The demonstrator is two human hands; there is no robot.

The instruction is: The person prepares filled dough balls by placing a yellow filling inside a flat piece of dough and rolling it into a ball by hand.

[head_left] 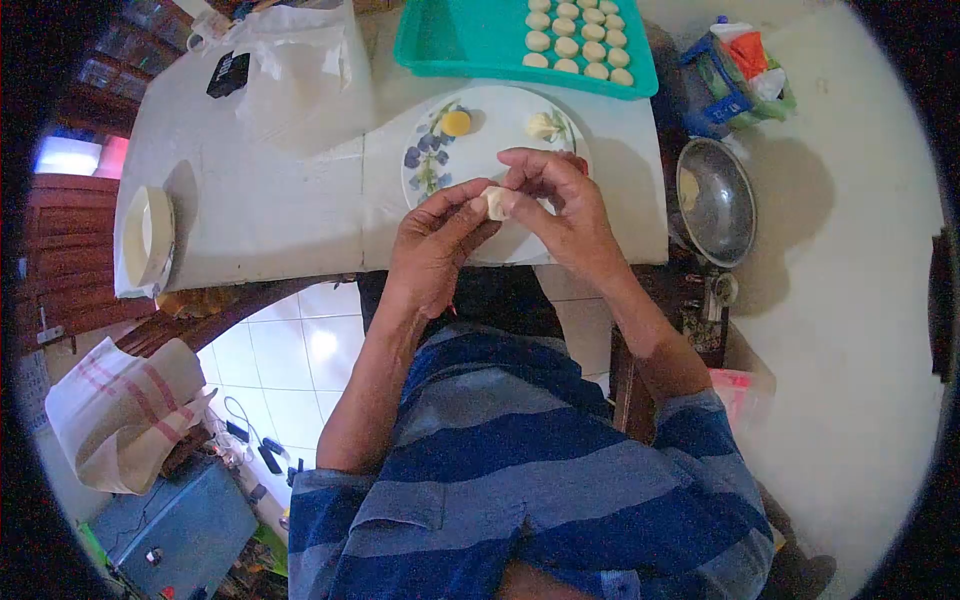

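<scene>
Blue-and-grey striped shirt (pixel 520 440): fills the near side, its short sleeves ending above both forearms.
Left hand (pixel 440 240): pinching a small lump of pale dough (pixel 496 204) between thumb and fingers.
Right hand (pixel 565 205): thumb pressed against the right side of that lump, index finger arched above it; whether the other fingertips touch the dough is hard to tell from this angle.
Pale dough: held up between the two hands, over the near part of a white round plate (pixel 488 135) with a blue-grey floral pattern.
White round plate: lies on the white-topped table (pixel 280 205), close to its near edge.
Yellow round piece (pixel 456 123): on the plate's far left part, beside the printed flowers.
Pale yellow irregular lump (pixel 544 126): on the plate's far right part, just beyond the right hand.
White shallow round dish (pixel 150 237): at the table's left end, well apart from the plate.
Oval grey metal bowl (pixel 728 205): just beside the table's right edge.
Green rectangular plastic tray (pixel 460 40): beyond the plate, at the far side.
Pale round dough pieces (pixel 566 47): in rows on the tray's right side.
Translucent white plastic bag (pixel 310 80): left of the tray, on the table.
</scene>
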